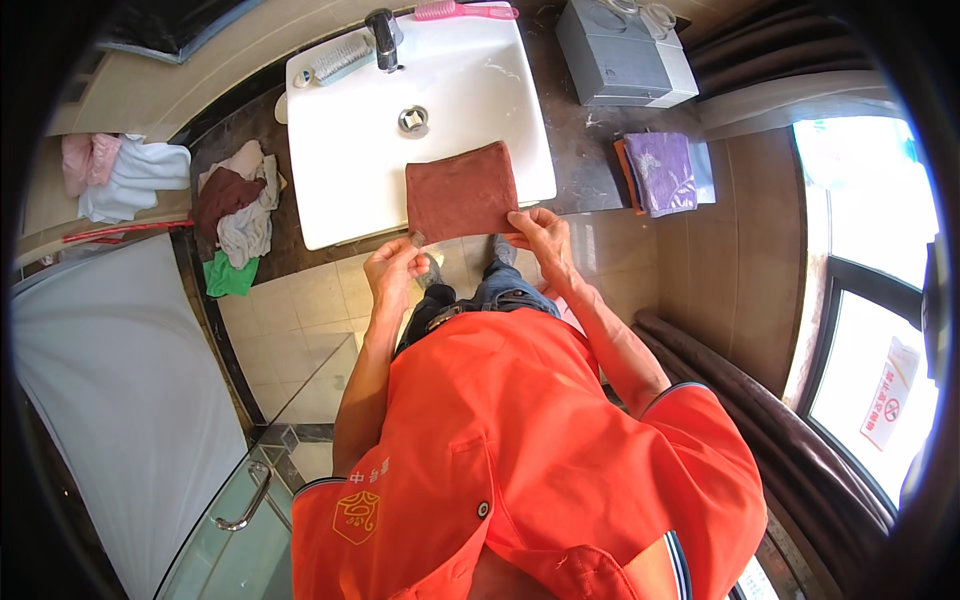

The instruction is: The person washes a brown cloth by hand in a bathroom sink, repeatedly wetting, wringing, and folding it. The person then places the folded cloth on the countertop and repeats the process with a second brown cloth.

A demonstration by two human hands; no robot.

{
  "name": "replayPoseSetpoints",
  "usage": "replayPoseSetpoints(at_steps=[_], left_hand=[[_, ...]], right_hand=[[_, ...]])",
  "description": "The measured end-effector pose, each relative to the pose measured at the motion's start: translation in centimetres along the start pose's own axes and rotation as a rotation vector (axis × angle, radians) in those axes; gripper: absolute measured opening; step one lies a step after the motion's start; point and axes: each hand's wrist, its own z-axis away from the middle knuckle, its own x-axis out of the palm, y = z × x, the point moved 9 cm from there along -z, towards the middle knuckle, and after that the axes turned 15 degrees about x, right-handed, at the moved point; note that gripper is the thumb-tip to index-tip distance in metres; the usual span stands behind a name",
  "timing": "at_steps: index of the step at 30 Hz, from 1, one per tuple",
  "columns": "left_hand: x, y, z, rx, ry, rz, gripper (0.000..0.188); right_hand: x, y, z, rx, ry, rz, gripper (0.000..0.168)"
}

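Note:
A reddish-brown cloth (463,193) is stretched between both hands over the near rim of the white washbasin (345,172). Its near left corner is pinched in my left hand (395,266), and my right hand (544,238) grips the near right corner between thumb and fingers. The cloth looks folded, with its far edge over the basin. Beyond it are the metal drain plug (414,121) and the chrome faucet (384,41). A scrubbing brush (343,60) rests at the basin's back left, and a pink brush (465,10) lies along its back edge.
Left of the basin, crumpled cloths (240,202) and a green cloth (230,274) lie on the dark stone counter (581,161). At right are a grey box (622,67) and a purple folded cloth (661,174). A glass door with a metal handle (251,499) stands at lower left.

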Motion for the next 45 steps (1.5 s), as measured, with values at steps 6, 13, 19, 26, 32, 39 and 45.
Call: replayPoseSetpoints(at_steps=[6,13,19,26,32,39,45], left_hand=[[1.7,7.6,-1.5,0.703,-0.049,-0.609,0.019],[10.8,10.3,-8.9,0.966,-0.481,-0.747,0.021],[12.7,8.2,-11.5,0.858,-0.724,-0.811,0.023],[12.0,5.2,-14.1,0.648,-0.784,-0.576,0.016],[13.1,6.0,-13.4,0.734,-0.794,-0.613,0.012],[13.3,5.5,-15.6,0.728,-0.778,-0.666,0.011],[14.0,5.1,-16.1,0.696,-0.814,-0.619,0.013]], right_hand=[[0.3,-1.4,1.4,-0.208,-0.041,0.108,0.031],[0.0,-0.5,0.1,-0.199,-0.066,0.145,0.027],[0.1,-0.2,0.0,-0.17,-0.04,0.172,0.023],[0.7,-1.0,0.8,-0.29,0.005,0.302,0.029],[-0.1,0.0,1.0,-0.221,0.018,0.241,0.032],[0.7,-1.1,1.8,-0.038,0.084,0.158,0.024],[0.6,-0.9,1.5,0.051,0.189,0.153,0.03]])
